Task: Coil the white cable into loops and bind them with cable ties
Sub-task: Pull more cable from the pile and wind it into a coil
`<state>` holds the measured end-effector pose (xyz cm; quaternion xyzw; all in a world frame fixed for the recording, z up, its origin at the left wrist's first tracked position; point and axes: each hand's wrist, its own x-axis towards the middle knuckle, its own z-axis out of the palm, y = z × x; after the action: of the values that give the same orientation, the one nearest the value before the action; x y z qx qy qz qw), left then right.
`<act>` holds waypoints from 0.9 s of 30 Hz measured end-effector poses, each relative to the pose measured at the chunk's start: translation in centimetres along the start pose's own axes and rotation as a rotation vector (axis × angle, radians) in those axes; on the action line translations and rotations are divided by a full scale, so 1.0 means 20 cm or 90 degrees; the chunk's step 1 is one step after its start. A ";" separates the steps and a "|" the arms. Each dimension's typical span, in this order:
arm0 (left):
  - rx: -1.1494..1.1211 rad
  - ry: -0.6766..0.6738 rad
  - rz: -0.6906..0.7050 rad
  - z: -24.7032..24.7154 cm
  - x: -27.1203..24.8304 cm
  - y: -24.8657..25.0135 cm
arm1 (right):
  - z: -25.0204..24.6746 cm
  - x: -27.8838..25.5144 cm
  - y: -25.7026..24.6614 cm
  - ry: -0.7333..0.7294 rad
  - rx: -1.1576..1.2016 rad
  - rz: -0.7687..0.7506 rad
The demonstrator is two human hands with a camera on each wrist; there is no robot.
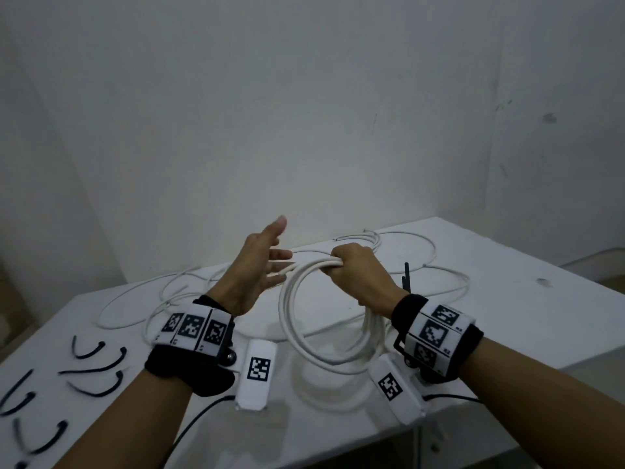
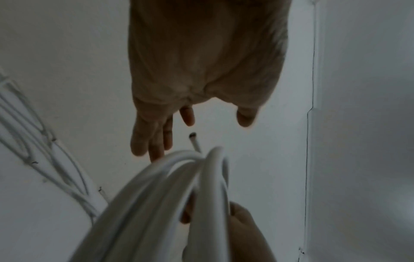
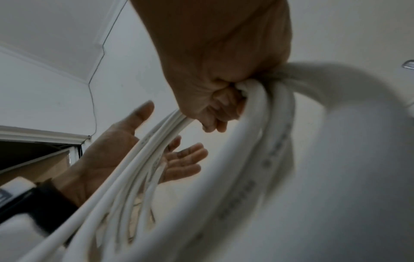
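coil (image 1: 297,319): its right side was hidden behind the right hand (image 1: 358,275) and wrist in the head view; blurred and cut off by the lower edge in both wrist views.
grip: the right hand's fingertips were hidden under its own knuckles from the head.
cable ties (image 1: 98,370): the lowest ones were cut off by the left edge.
black stick behind the right wrist (image 1: 406,275): too small to tell what it was.
counter (image 1: 507,316): its near edge was hidden by the forearms.

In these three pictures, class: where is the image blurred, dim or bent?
Head view: evenly lit, table edges bowed by the wide lens. Left wrist view: dim; coil smeared. Right wrist view: near loops blurred, the right hand sharper.
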<state>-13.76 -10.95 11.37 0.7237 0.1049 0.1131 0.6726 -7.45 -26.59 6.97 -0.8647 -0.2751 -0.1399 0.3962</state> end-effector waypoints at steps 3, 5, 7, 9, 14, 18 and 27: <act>-0.012 0.013 -0.042 -0.01 -0.04 -0.08 | -0.02 0.02 0.01 0.041 0.037 0.005; 0.007 -0.079 -0.071 0.00 -0.09 -0.15 | -0.03 0.04 0.02 0.067 0.070 0.026; -0.019 -0.160 -0.069 0.03 -0.15 -0.20 | -0.03 0.05 0.03 0.083 0.073 0.045; -0.113 -0.152 -0.042 0.07 -0.17 -0.23 | -0.02 0.04 0.03 0.076 0.068 0.068; -0.110 -0.039 0.005 0.04 -0.12 -0.24 | -0.02 -0.05 0.02 -0.093 0.364 0.121; -0.002 -0.053 0.026 0.01 -0.11 -0.27 | -0.08 -0.05 -0.01 -0.220 0.408 0.078; -0.129 -0.078 0.038 -0.01 -0.07 -0.25 | -0.02 -0.06 -0.01 -0.113 0.368 0.118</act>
<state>-15.17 -10.93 6.42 0.6605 0.0303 0.0988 0.7437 -8.43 -27.16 6.74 -0.7464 -0.2572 0.0566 0.6112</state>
